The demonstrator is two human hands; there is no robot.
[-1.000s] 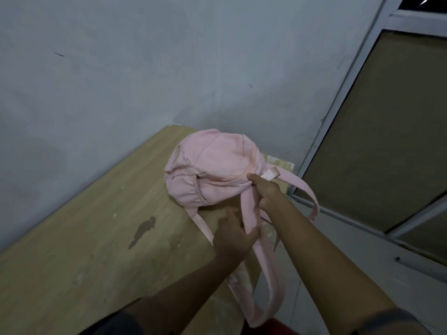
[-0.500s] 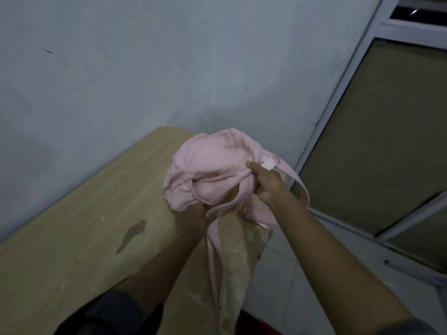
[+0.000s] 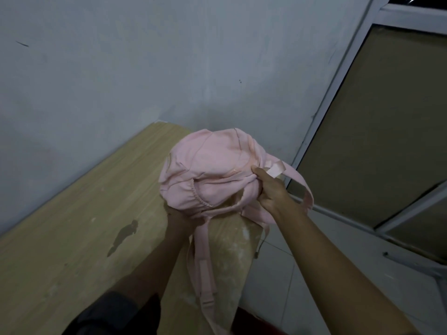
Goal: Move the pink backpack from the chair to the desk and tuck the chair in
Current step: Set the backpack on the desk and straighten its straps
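The fingers of the right hand [image 3: 271, 189] are closed around bunched fabric at the top of the pink backpack [image 3: 212, 170], just below its small grab loop [image 3: 274, 168], thumb on the near side. The left hand [image 3: 183, 220] is tucked under the bag's lower edge; its fingers are hidden by the fabric, so whether they grip or merely support cannot be told. Between the two hands the backpack sits slumped at the far right corner of the wooden desk [image 3: 72, 238], part of it past the edge beyond the right hand's knuckles. One shoulder strap [image 3: 205, 274] trails down the desk's end towards the person, another loops out past the right wrist. The likely trouble: if both hands let go here, the soft, overhanging bag could slide off the corner, pulled by the dangling straps. A strap could also snag a withdrawing hand. The chair is out of view, so tucking it in remains to be done.
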